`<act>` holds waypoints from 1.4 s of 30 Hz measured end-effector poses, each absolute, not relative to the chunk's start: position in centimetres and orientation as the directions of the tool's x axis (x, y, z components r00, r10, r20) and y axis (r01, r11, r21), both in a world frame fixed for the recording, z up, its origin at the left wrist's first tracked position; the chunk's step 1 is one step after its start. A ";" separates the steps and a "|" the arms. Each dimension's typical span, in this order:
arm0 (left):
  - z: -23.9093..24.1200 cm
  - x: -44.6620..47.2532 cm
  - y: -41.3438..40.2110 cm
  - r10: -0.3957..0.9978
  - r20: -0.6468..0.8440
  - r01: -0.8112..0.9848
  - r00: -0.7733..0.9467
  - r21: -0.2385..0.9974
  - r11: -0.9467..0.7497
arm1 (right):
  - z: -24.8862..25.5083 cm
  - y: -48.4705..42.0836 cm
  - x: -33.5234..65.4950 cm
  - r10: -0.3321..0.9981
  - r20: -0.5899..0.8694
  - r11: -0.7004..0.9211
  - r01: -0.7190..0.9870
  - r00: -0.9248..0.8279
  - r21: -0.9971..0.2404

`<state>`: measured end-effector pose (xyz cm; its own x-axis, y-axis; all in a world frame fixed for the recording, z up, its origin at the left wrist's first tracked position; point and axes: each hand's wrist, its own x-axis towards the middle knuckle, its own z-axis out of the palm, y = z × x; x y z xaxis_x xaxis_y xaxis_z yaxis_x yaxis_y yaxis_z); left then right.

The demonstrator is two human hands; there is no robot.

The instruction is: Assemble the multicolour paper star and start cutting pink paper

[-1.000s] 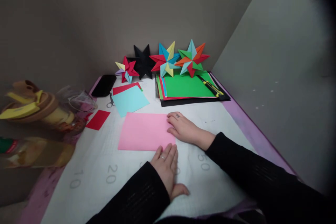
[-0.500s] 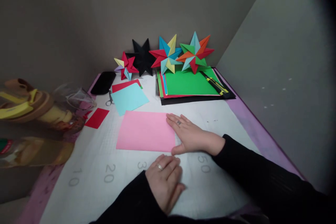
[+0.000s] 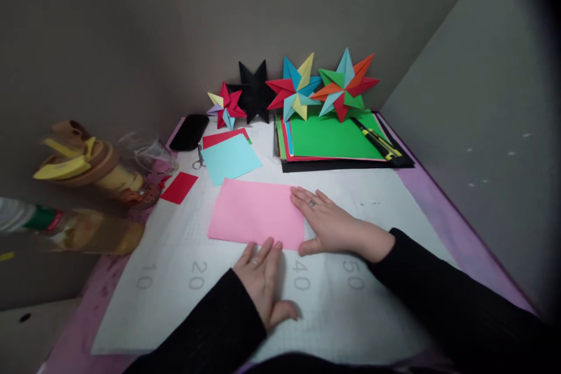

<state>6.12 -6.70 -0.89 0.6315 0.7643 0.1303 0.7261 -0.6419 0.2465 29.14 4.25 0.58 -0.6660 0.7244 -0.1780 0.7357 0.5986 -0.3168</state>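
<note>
A pink sheet of paper (image 3: 258, 210) lies flat on the white numbered mat (image 3: 333, 321). My right hand (image 3: 326, 221) rests at the sheet's right edge, fingers stretched out over its top right corner and thumb by its bottom right corner. Along the near edge, the fingertips of my left hand (image 3: 262, 280) touch the paper, with the fingers spread and the thumb out to the side. Beyond the pink sheet lie a light blue sheet (image 3: 231, 158) and, partly under it, a red sheet (image 3: 225, 138). A small red piece of paper (image 3: 179, 187) is off to the left.
Several folded paper stars (image 3: 295, 90) lean on the back wall. A cutter (image 3: 377, 140) lies on a stack of coloured paper (image 3: 324, 140). At the left are a phone (image 3: 190, 132), scissors (image 3: 198, 158), a lidded cup (image 3: 96, 163), a clear plastic cup (image 3: 151, 152) and a bottle (image 3: 87, 229).
My left hand has uncurled and reached forward to the near edge of the pink paper. My right hand stays on its right edge. The whole view has shifted slightly.
</note>
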 end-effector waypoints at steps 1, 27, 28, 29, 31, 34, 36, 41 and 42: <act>-0.7 5.0 -6.6 0.780 0.136 0.745 0.611 0.233 -0.625 | 0.4 4.3 29.2 0.724 -0.175 0.599 0.735 -0.667 -0.318; 0.7 5.5 3.8 0.770 -0.163 0.787 0.617 0.129 -0.604 | 0.8 4.1 28.6 0.734 -0.222 0.570 0.760 -0.642 -0.312; 0.3 4.6 4.3 0.797 -0.152 0.811 0.584 0.122 -0.572 | 0.7 4.1 28.5 0.734 -0.225 0.568 0.761 -0.641 -0.314; 0.1 3.6 4.7 0.830 -0.136 0.840 0.542 0.108 -0.531 | 0.7 4.1 28.6 0.734 -0.227 0.565 0.761 -0.640 -0.318; 0.0 1.5 5.3 0.886 -0.105 0.892 0.453 0.069 -0.448 | 0.7 4.2 28.7 0.735 -0.233 0.557 0.763 -0.637 -0.328; 0.0 -0.8 5.9 0.920 -0.082 0.924 0.382 0.026 -0.382 | 1.4 4.1 28.8 0.732 -0.269 0.539 0.774 -0.625 -0.333; -0.2 -1.2 6.0 0.927 -0.056 0.929 0.370 0.020 -0.369 | 2.5 3.8 28.3 0.729 -0.299 0.525 0.783 -0.616 -0.334; -0.5 -1.0 6.0 0.927 -0.012 0.927 0.374 0.017 -0.374 | 5.4 1.2 22.7 0.618 -0.215 0.618 0.636 -0.756 -0.462; -0.5 -1.0 6.1 0.929 -0.023 0.929 0.370 0.011 -0.369 | 5.4 0.5 21.0 0.591 -0.159 0.642 0.580 -0.791 -0.501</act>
<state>-0.98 6.06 -0.52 0.3696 0.9289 -0.0232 0.9292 -0.3694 0.0108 21.02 0.47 5.35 -0.7912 0.5905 -0.1590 0.5800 0.6422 -0.5011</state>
